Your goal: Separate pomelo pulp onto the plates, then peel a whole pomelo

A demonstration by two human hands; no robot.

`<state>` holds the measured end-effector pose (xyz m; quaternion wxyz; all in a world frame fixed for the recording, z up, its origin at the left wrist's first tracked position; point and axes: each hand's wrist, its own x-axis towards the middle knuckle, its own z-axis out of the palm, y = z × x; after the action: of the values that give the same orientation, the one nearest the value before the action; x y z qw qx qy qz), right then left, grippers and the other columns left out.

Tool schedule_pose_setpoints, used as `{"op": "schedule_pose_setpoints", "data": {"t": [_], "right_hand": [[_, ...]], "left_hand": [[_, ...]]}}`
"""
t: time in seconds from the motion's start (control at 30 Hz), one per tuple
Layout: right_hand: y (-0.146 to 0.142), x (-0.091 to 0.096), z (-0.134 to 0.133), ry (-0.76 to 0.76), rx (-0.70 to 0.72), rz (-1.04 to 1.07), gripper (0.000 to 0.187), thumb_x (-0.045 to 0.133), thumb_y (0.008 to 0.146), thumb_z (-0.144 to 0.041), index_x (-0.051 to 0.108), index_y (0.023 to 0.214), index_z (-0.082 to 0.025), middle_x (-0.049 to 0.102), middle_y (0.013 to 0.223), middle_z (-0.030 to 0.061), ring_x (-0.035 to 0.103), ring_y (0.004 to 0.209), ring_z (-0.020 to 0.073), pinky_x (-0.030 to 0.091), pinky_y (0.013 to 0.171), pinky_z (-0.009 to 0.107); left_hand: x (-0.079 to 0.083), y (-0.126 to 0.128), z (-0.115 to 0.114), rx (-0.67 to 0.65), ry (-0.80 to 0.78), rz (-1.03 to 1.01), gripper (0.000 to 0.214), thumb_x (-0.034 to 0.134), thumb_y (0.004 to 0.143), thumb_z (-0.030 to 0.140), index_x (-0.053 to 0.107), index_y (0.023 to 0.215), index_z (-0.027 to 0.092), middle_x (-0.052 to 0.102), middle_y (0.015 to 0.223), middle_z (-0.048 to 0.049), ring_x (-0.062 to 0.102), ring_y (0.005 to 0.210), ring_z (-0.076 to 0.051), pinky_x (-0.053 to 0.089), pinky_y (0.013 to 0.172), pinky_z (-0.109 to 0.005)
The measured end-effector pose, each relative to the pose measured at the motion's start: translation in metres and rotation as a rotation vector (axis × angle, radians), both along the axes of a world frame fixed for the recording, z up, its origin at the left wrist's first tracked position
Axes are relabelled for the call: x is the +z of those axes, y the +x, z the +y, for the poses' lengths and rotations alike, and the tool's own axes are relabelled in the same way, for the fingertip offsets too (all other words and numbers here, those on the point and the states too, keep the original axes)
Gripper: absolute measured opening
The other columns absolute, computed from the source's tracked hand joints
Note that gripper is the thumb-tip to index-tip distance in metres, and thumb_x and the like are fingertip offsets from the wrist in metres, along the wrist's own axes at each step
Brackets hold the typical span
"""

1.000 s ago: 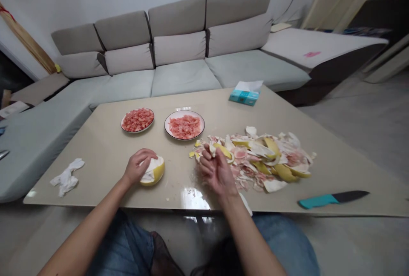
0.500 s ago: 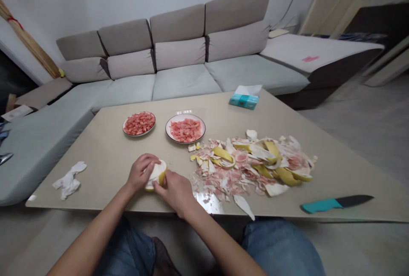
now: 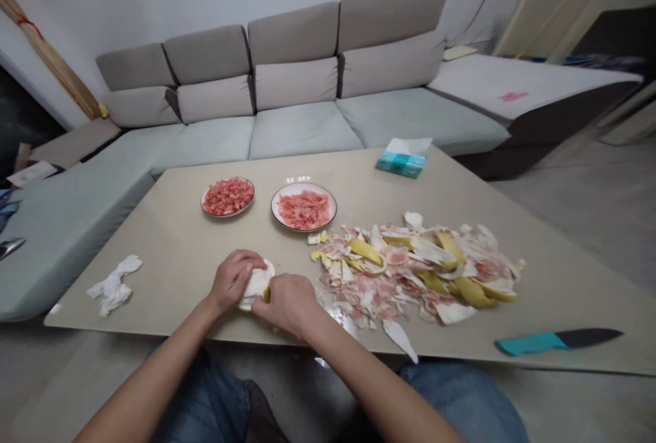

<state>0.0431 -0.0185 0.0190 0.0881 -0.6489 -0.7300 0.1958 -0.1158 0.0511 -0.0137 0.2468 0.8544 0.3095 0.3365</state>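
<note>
Near the table's front edge, both hands grip a pomelo (image 3: 257,284) with white pith and a strip of yellow rind. My left hand (image 3: 236,282) wraps over its left side. On the right side, the fingers of my right hand (image 3: 288,304) are curled against the rind; the fingertips are partly hidden. Just right of my right hand spreads a heap of yellow peel, white pith and pinkish membrane scraps (image 3: 404,272). Beyond the hands are two dark-rimmed plates of red pomelo flesh, a left plate (image 3: 227,197) and a right plate (image 3: 304,206).
A knife (image 3: 558,341) with a teal handle and dark blade lies at the front right of the table (image 3: 169,238). Crumpled white tissue (image 3: 115,284) is at the left. A blue tissue pack (image 3: 404,157) sits near the far edge, before a grey sofa (image 3: 302,130).
The whole scene has shifted slightly in view, mostly rightward. My right hand has turned a little and its fingers are curled tighter on the pomelo, which both hands still hold.
</note>
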Motion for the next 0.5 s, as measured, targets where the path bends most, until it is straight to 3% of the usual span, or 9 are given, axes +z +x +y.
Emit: {"op": "schedule_pose_setpoints", "data": {"t": [0.17,0.3,0.5], "right_hand": [[-0.013,-0.010,-0.009,-0.020,-0.134,0.001,0.040,0.047,0.082,-0.037,0.073,0.093,-0.009,0.073,0.086,0.0201,0.070,0.081,0.0316,0.046,0.066,0.034],[-0.017,-0.026,-0.016,0.061,-0.228,0.052,0.034,0.048,0.081,-0.033,0.072,0.092,-0.010,0.073,0.086,0.0177,0.069,0.077,0.0283,0.044,0.064,0.031],[-0.004,-0.046,-0.020,0.180,-0.207,0.161,0.026,0.046,0.081,-0.022,0.070,0.087,-0.015,0.074,0.087,0.0116,0.066,0.076,0.0214,0.038,0.064,0.026]], "left_hand": [[0.000,0.004,-0.006,-0.044,0.043,0.033,0.040,0.035,0.096,0.036,0.072,0.100,0.021,0.067,0.104,-0.0097,0.059,0.102,-0.023,0.046,0.093,-0.039],[0.000,0.005,-0.006,-0.069,0.077,0.064,0.038,0.035,0.095,0.032,0.071,0.101,0.021,0.067,0.104,-0.0093,0.059,0.102,-0.022,0.046,0.093,-0.039],[0.002,0.004,-0.006,-0.050,0.106,0.050,0.039,0.034,0.096,0.031,0.071,0.099,0.021,0.068,0.101,-0.0091,0.060,0.100,-0.022,0.047,0.091,-0.038]]}}
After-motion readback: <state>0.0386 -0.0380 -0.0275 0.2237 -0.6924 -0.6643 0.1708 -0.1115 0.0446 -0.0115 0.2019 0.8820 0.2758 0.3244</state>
